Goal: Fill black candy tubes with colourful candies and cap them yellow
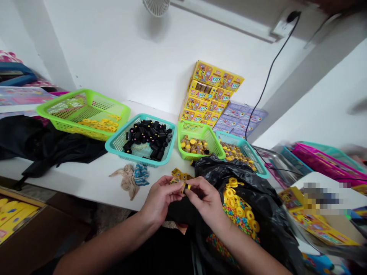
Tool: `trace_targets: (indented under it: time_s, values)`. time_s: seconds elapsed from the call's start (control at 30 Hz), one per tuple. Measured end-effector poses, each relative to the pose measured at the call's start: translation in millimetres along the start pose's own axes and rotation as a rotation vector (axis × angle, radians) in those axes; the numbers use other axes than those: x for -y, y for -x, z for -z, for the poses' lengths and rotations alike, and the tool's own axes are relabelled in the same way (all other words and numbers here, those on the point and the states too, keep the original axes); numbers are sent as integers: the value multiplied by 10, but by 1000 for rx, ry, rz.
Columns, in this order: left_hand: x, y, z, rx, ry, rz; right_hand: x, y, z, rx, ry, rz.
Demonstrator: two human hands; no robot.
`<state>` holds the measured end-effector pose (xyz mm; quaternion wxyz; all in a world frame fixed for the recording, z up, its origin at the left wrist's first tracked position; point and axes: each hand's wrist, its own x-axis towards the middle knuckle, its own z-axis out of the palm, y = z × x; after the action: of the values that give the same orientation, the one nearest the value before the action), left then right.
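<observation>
In front of me, my left hand [159, 200] and my right hand [208, 200] meet with closed fingers on one small yellow-and-black cup [185, 187]. My fingers cover much of it. Just behind the fingertips, several printed yellow pieces [178, 173] lie at the table's edge. Beneath my right forearm sits an opened black plastic bag [266, 206], holding yellow ring-shaped parts [239, 202] and small multicoloured candies [232, 214]. To the left of my hands are a crumpled beige cloth [127, 179] and a blue striped cloth [141, 174].
Along the table stand a turquoise basket [110, 143] of black cups, a green basket [41, 110] of yellow parts, and a smaller green basket [186, 156] and blue basket [262, 168] of filled cups. Yellow boxes [210, 89] are stacked by the wall. A cable [268, 80] hangs down.
</observation>
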<state>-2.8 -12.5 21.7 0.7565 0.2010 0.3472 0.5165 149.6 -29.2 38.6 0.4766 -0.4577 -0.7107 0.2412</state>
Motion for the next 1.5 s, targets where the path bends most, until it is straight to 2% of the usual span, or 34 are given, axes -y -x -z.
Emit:
trace_targets:
  time_s: [0.13, 0.47, 0.7, 0.83, 0.93, 1.07, 1.23, 1.5]
  values:
    - [6, 7, -9, 41, 8, -9, -37, -10, 15, 4, -52, -47]
    - [6, -11, 2, 17, 51, -13, -30, -29, 24, 45, 0, 11]
    - [-5, -2, 27, 68, -119, 89, -98, 0, 23, 2, -144, -163]
    - [-1, 2, 6, 75, -51, 130, -19, 29, 61, 2, 146, -5]
    - [20, 13, -8, 93, -3, 90, 46, 64, 75, 59, 380, 123]
    - [64, 43, -14, 116, -31, 36, 42, 95, 48, 27, 593, 197]
    - [105, 78, -33, 112, -45, 44, 6, 85, 17, -17, 619, 284]
    - [142, 90, -43, 103, -21, 41, 4, 39, 24, 8, 589, 399]
